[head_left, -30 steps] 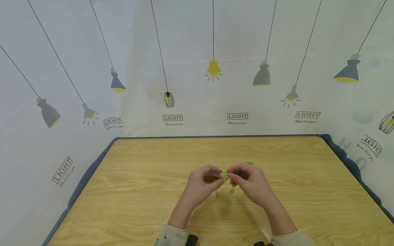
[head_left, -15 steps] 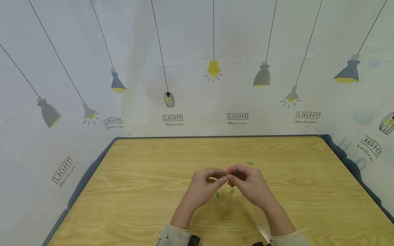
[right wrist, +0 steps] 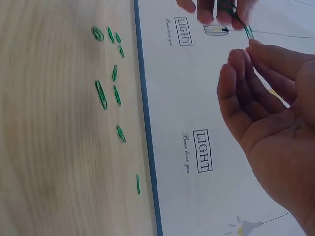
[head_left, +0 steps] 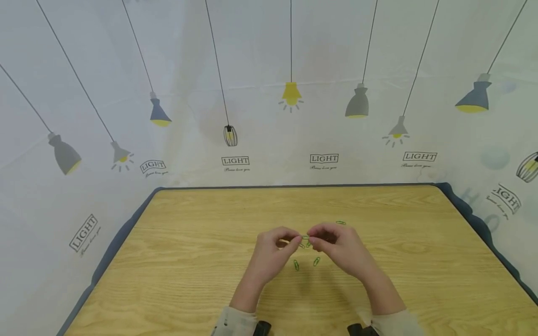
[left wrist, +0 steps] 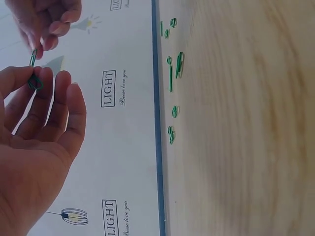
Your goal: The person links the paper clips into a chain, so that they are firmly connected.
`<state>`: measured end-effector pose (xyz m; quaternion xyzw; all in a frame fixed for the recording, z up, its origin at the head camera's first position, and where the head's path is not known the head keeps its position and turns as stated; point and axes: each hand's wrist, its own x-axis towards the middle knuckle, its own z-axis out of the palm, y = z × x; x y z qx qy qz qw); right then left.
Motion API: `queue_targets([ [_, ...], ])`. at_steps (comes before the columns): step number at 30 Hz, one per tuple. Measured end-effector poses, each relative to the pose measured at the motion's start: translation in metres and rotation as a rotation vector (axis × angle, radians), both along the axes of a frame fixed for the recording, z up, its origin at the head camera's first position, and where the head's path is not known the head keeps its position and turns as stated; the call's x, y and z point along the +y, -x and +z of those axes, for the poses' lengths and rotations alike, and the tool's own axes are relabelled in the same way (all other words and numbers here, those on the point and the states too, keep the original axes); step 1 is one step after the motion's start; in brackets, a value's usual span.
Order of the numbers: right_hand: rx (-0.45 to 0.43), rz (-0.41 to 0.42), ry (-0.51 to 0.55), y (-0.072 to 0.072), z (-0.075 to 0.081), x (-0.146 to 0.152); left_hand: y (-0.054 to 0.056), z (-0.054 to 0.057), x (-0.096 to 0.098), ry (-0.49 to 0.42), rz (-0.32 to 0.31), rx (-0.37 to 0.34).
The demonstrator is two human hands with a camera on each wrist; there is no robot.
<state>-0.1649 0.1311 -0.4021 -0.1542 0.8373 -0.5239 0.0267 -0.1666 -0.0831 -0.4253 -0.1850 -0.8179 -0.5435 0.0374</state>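
In the head view, my left hand (head_left: pixel 269 254) and right hand (head_left: pixel 345 249) face each other above the table, fingertips a short way apart. A green paper clip (head_left: pixel 306 237) spans the gap. In the left wrist view, the right thumb and finger pinch one end of that paper clip (left wrist: pixel 33 58). My left thumb and index finger pinch its other end, where a second green paper clip (left wrist: pixel 35 82) shows by the fingers. Whether the two are linked cannot be made out. The right wrist view shows the stretched paper clip (right wrist: pixel 249 32) above the right fingertips.
Several loose green paper clips lie on the wooden table (head_left: pixel 189 261), among them one nearer my body (head_left: pixel 296 265), one to its right (head_left: pixel 316 262) and one farther back (head_left: pixel 341 222). A white curtain (head_left: pixel 260 56) printed with lamps surrounds the far and side edges.
Half a second ago my fingertips met around the paper clip. Now the left hand has drawn slightly left, and the clip shows between the hands. The table clips have not moved.
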Motion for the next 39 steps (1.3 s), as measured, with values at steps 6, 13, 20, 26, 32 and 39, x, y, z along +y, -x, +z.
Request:
queue_targets([
  [6, -0.009, 0.057, -0.140, 0.018, -0.001, 0.008, 0.000, 0.000, -0.003, -0.015, 0.039, -0.008],
  [13, -0.111, 0.101, -0.316, 0.039, -0.028, 0.014, 0.000, -0.001, -0.004, -0.035, 0.037, -0.009],
  [20, -0.139, 0.118, -0.420, 0.042, -0.047, 0.016, 0.000, -0.001, -0.002, -0.044, 0.041, 0.004],
  [26, -0.124, 0.178, -0.394, 0.041, -0.051, 0.017, 0.000, -0.003, -0.001, -0.061, 0.048, 0.007],
  [32, -0.134, 0.173, -0.395, 0.040, -0.053, 0.017, 0.002, -0.005, 0.002, -0.060, 0.056, 0.026],
  [39, -0.169, 0.124, -0.411, 0.034, -0.053, 0.015, 0.002, -0.006, 0.004, -0.044, 0.057, 0.035],
])
